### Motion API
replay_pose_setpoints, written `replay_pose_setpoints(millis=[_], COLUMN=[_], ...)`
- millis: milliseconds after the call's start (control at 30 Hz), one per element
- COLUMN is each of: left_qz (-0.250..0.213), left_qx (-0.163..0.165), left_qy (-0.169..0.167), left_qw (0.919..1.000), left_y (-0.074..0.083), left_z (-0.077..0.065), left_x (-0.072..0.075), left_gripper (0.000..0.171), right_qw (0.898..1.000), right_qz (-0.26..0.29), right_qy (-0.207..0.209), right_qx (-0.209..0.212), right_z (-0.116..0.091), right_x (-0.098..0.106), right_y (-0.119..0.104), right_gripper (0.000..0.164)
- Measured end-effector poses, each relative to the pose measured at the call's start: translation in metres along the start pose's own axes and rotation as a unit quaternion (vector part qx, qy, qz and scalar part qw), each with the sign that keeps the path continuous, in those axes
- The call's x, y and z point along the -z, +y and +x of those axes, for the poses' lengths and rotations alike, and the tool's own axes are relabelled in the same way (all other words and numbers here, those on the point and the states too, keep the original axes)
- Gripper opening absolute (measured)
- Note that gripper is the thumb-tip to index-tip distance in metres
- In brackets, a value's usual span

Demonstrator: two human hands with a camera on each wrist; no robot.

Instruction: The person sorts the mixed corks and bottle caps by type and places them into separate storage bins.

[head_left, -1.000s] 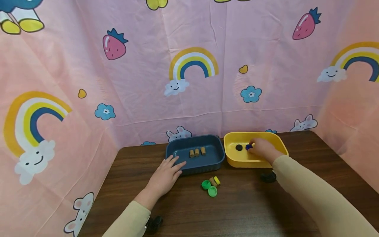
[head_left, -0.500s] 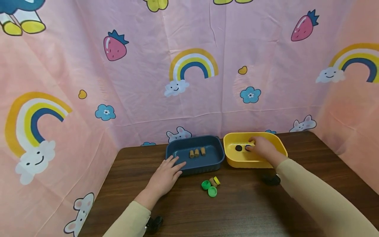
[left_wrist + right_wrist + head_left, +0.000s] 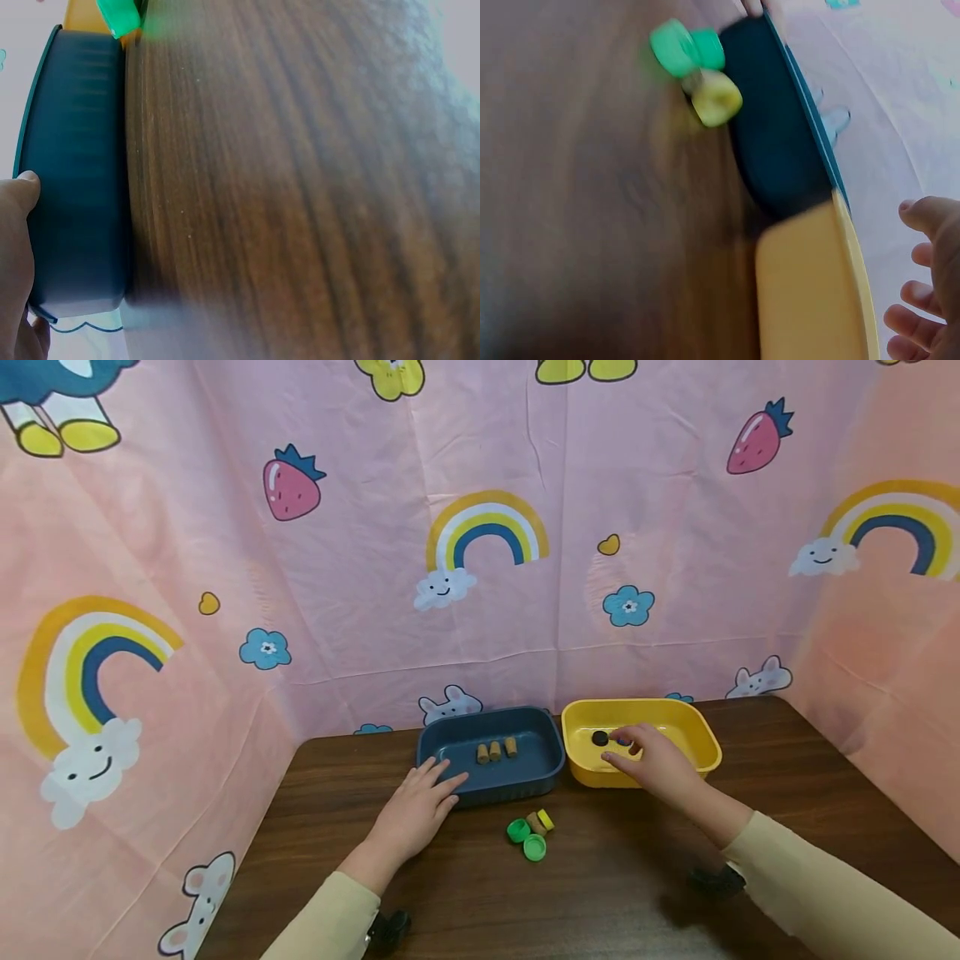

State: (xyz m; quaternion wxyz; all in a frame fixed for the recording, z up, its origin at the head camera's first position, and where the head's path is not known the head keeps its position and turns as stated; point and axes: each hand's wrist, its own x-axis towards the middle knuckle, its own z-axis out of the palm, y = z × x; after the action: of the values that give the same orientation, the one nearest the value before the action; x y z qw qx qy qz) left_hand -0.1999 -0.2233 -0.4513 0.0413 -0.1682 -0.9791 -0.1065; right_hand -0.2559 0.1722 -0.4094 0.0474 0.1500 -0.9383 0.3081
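Note:
My left hand [image 3: 411, 814] rests with spread fingers on the near left rim of the dark blue tray [image 3: 517, 789]. Inside that tray stand several small corks [image 3: 495, 751]. Over the yellow tray [image 3: 693, 731] hovers my right hand [image 3: 660, 767], thumb and fingers apart; the right wrist view shows nothing in the fingers [image 3: 919, 296]. A black bottle cap [image 3: 600, 738] lies in the yellow tray, and beside it a blue cap [image 3: 624, 742] is partly hidden by the fingers.
On the wooden table [image 3: 585, 902], in front of the trays, are two green caps [image 3: 535, 847], a yellow cap [image 3: 546, 819] and a cork [image 3: 534, 824] against it. A patterned cloth [image 3: 495, 635] hangs close behind the trays.
My right hand has come off the blue cap, leaving it in the yellow tray, and has moved back toward the near rim with fingers opened. My left hand stays on the blue tray.

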Motion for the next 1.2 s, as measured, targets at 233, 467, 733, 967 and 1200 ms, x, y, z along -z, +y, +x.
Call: replay_pose_setpoints(millis=[233,467,733,967,1200], left_qz=[-0.003,-0.001,0.002,0.005,0.009], left_qx=[-0.002,0.000,-0.001,-0.007,-0.001], left_qy=[0.003,0.004,0.005,0.008,0.006], left_qw=[1.0000,1.0000,1.0000,0.9999,0.9999], left_y=[0.000,-0.001,-0.001,-0.002,-0.003], left_z=[0.002,0.003,0.002,0.002,0.002], left_x=[-0.001,-0.005,-0.004,-0.006,-0.006], left_gripper=[0.045,0.045,0.045,0.045,0.045], right_qw=[0.999,0.999,0.995,0.982,0.969], right_qz=[0.022,0.031,0.003,-0.034,-0.044], right_qy=[-0.006,-0.015,-0.059,-0.120,-0.147], right_qx=[0.024,0.037,0.078,0.142,0.195], right_z=[-0.021,-0.030,-0.034,-0.028,-0.015], right_x=[-0.014,-0.024,-0.043,-0.061,-0.069], right_y=[-0.004,-0.010,-0.028,-0.034,-0.035], right_gripper=[0.040,0.040,0.034,0.034,0.035])
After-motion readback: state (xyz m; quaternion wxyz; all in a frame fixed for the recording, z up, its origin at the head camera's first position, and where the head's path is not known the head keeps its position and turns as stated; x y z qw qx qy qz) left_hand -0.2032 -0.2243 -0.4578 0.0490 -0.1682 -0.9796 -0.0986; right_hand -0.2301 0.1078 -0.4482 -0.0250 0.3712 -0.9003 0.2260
